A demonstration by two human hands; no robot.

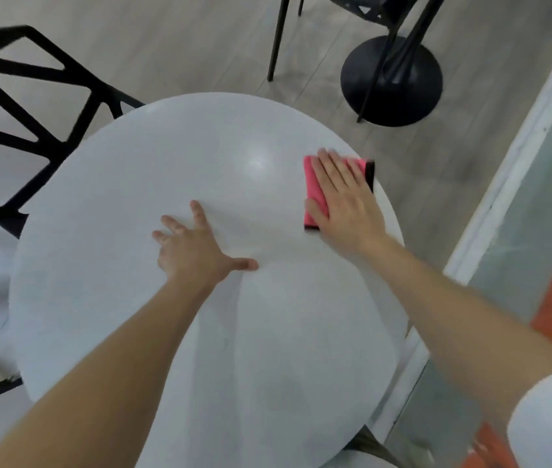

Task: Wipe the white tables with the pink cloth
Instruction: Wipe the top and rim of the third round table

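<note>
A grey plank floor (166,35) lies under a round white worktop (116,214) that fills most of the view. A black open-frame chair (31,96) stands at its far left edge, and a black pedestal base (391,81) sits on the floor beyond. The left hand (197,248) rests flat near the worktop's middle, fingers spread, holding nothing. The right hand (345,201) presses flat, fingers straight, on the pink cloth (311,185), which lies by the worktop's right edge.

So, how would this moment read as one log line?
step: wipe table | right hand: flat on cloth, near right edge | left hand: flat on table
</note>
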